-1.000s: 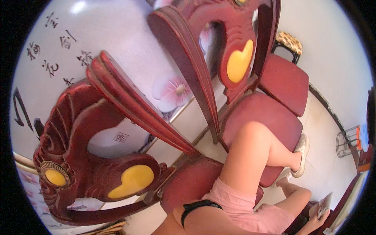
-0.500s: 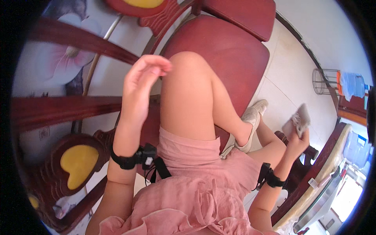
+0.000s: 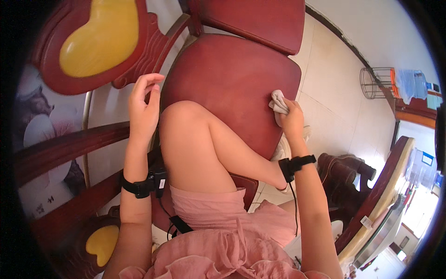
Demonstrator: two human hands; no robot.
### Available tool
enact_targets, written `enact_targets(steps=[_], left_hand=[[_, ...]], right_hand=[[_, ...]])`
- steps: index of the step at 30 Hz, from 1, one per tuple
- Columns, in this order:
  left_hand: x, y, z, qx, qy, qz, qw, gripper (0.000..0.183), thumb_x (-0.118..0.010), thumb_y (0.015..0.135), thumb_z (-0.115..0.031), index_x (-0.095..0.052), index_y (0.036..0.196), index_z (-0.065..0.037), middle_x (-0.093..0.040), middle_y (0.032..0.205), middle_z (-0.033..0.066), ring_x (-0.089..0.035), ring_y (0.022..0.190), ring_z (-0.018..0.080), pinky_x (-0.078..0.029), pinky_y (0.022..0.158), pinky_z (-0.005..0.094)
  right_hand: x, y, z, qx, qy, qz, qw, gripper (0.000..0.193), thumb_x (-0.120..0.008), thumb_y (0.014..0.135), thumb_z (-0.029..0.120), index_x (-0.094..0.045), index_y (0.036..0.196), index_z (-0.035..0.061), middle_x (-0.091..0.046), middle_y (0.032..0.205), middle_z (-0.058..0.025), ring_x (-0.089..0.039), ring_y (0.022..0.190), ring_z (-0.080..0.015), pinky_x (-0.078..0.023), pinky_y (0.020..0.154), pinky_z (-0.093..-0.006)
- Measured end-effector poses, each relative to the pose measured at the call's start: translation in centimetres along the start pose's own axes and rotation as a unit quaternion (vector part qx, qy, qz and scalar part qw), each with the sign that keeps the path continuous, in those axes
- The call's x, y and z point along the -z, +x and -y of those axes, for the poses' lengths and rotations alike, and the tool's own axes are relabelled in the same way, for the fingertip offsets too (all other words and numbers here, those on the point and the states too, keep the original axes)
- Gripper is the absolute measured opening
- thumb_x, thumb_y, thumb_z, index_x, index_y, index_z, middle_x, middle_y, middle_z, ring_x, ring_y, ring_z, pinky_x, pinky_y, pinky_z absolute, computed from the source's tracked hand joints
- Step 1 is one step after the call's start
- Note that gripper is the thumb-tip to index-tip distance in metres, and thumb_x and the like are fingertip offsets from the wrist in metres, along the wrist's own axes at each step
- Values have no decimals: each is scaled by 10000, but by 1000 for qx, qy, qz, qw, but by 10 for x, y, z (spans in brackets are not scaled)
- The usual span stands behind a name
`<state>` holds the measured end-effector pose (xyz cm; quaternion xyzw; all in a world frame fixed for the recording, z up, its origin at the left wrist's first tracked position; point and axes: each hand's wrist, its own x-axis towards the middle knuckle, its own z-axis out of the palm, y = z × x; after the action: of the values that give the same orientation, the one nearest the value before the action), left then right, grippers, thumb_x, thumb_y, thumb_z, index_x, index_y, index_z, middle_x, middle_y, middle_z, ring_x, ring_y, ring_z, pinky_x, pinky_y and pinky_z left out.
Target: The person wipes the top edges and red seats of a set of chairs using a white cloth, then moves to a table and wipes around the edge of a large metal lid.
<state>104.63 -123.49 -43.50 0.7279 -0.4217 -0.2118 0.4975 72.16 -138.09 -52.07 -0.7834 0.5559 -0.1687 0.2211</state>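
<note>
A crumpled greyish-white cloth (image 3: pixel 278 102) is gripped in my right hand (image 3: pixel 292 122), over the outer right edge of a dark red chair seat (image 3: pixel 227 76). Whether the cloth touches the seat I cannot tell. My left hand (image 3: pixel 143 109) is raised beside my bent knee (image 3: pixel 185 116), near the wooden chair back. Its fingers curve loosely, the thumb stands apart, and nothing is in it. Each forearm wears a black strap with a small device.
A carved chair back with a yellow heart-shaped panel (image 3: pixel 104 37) stands at the upper left. Another red seat (image 3: pixel 255 21) adjoins at the top. To the right are a table (image 3: pixel 378 200) with dark carved legs and a wire basket (image 3: pixel 378 83). Pale floor tiles (image 3: pixel 325 93) lie between.
My right hand has brought the cloth leftward and up, from beside the table to the chair seat. My left hand has shifted left and slightly down. The view has turned somewhat.
</note>
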Motion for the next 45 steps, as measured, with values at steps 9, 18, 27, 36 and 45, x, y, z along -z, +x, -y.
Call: enact_targets(steps=[9,18,27,36,45], left_hand=[[-16,6,13,-30,56,54,997,191,-430,848,0,-554,993,1,-560,1007,79,-536,961,173,-410,854,281],[16,-40,12,-45,75,72,994,179,-431,887,-45,-566,989,13,-552,988,55,-526,930,140,-402,839,258],[12,-100,29,-118,147,113,976,164,-449,801,8,-561,920,8,-561,909,123,-554,861,244,-432,790,306],[-8,-164,105,-78,273,144,948,293,-476,786,1,-459,1079,-9,-465,1119,135,-436,1066,314,-363,914,398],[-7,-188,137,20,274,110,955,98,-450,784,-7,-506,864,-2,-506,897,140,-498,878,315,-410,781,402]], right_hand=[[75,-26,-45,-222,156,-61,960,238,-609,775,145,-623,954,-11,-619,816,-74,-542,732,-139,-428,637,-275],[199,-198,-58,-295,464,-263,793,311,-587,845,96,-527,1124,-27,-584,1059,-80,-567,944,-161,-457,803,-281],[212,-248,-75,-300,626,-227,683,362,-546,861,158,-468,1175,-6,-558,1102,-104,-560,995,-222,-473,830,-352],[222,-224,-13,-220,508,-240,797,375,-562,857,125,-464,1191,-16,-560,1094,-92,-558,981,-187,-465,824,-315],[95,-59,6,-85,179,-70,978,224,-671,736,142,-635,906,1,-625,760,-42,-530,676,-94,-437,615,-252]])
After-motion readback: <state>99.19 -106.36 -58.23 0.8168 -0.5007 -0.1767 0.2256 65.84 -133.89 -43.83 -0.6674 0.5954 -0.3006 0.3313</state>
